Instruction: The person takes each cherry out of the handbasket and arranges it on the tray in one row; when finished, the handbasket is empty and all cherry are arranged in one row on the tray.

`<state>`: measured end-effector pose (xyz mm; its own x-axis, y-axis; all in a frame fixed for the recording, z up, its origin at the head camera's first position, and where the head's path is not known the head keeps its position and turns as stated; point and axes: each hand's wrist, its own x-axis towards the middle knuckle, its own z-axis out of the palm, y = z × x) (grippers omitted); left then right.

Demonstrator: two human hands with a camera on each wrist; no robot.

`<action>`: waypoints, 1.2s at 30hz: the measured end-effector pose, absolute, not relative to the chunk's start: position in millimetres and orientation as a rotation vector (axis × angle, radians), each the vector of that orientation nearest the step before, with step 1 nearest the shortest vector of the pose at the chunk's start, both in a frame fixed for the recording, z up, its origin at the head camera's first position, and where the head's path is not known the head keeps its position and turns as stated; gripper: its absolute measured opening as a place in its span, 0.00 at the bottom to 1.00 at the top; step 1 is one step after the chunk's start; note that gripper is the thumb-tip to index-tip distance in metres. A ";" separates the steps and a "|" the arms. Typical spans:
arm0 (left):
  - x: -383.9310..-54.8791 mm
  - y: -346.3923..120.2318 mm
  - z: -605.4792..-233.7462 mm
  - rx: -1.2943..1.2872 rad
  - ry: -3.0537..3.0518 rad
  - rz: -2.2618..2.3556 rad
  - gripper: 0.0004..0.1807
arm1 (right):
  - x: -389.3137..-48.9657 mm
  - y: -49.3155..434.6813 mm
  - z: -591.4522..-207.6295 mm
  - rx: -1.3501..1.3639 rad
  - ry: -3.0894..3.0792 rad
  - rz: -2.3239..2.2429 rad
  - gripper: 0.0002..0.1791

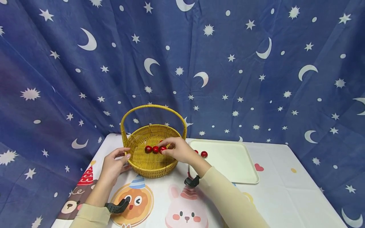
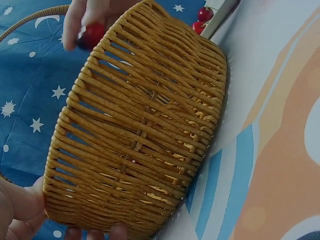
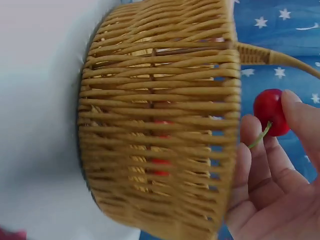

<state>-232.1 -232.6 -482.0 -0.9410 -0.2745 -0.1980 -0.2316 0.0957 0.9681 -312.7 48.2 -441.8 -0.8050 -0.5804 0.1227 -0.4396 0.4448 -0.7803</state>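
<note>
A yellow wicker basket (image 1: 153, 172) with a tall arched handle stands on the table. My left hand (image 1: 112, 166) grips its left rim, thumb and fingers on either side of the wicker wall (image 2: 135, 130). Over the basket, my right hand (image 1: 178, 150) pinches a red cherry (image 3: 270, 111) with a green stem between thumb and fingers. The held cherry is above the rim in both wrist views. Beneath that hand, dark red cherries (image 1: 148, 149) lie on the basket floor, one of them partly hidden by the fingers.
Right of the basket lies a cream rectangular tray (image 1: 228, 164) with a cherry (image 1: 204, 154) near its left side and another partly behind my right wrist. A cartoon-printed white cloth (image 1: 285, 177) covers the table. A blue star-patterned curtain (image 1: 182, 79) hangs behind.
</note>
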 end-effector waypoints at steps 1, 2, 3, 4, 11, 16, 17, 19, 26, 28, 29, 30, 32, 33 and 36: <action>-232.1 -232.6 -482.2 0.532 -2.301 -2.022 0.23 | -309.7 52.8 -440.5 -0.903 2.524 -1.316 0.16; -232.1 -232.6 -482.3 0.533 -2.301 -2.022 0.23 | -306.8 57.6 -438.8 -0.902 2.518 -1.342 0.16; -232.0 -232.6 -482.4 0.533 -2.302 -2.021 0.23 | -304.1 62.6 -437.4 -0.897 2.515 -1.366 0.17; -232.1 -232.7 -482.5 0.536 -2.301 -2.022 0.23 | -301.4 68.2 -436.1 -0.887 2.517 -1.388 0.17; -232.6 -233.6 -482.4 0.534 -2.303 -2.026 0.23 | -289.9 113.3 -436.9 -0.753 2.478 -1.536 0.16; -231.8 -232.0 -481.9 0.545 -2.302 -2.023 0.23 | -288.9 147.0 -443.8 -0.613 2.477 -1.576 0.17; -231.6 -232.0 -481.7 0.545 -2.302 -2.023 0.23 | -289.5 153.8 -445.5 -0.577 2.485 -1.575 0.18; -231.4 -231.9 -481.4 0.544 -2.301 -2.024 0.23 | -291.2 167.6 -449.4 -0.497 2.513 -1.565 0.19; -231.1 -231.3 -480.0 0.540 -2.306 -2.013 0.23 | -303.2 209.7 -470.3 -0.274 2.539 -1.582 0.23; -231.2 -231.1 -480.0 0.541 -2.305 -2.009 0.23 | -308.1 217.6 -477.6 -0.216 2.584 -1.557 0.22; -231.3 -231.4 -480.2 0.540 -2.304 -2.009 0.23 | -310.2 220.8 -480.8 -0.195 2.604 -1.541 0.22; -231.5 -231.6 -480.4 0.540 -2.303 -2.010 0.23 | -312.1 223.5 -483.9 -0.171 2.626 -1.514 0.21; -231.7 -231.9 -480.9 0.542 -2.300 -2.013 0.23 | -315.3 227.8 -489.1 -0.115 2.666 -1.461 0.19; -231.9 -232.3 -481.4 0.539 -2.298 -2.015 0.23 | -316.9 229.3 -491.7 -0.089 2.680 -1.437 0.18; -232.2 -232.5 -482.5 0.538 -2.295 -2.022 0.23 | -320.3 232.0 -498.1 -0.038 2.679 -1.396 0.16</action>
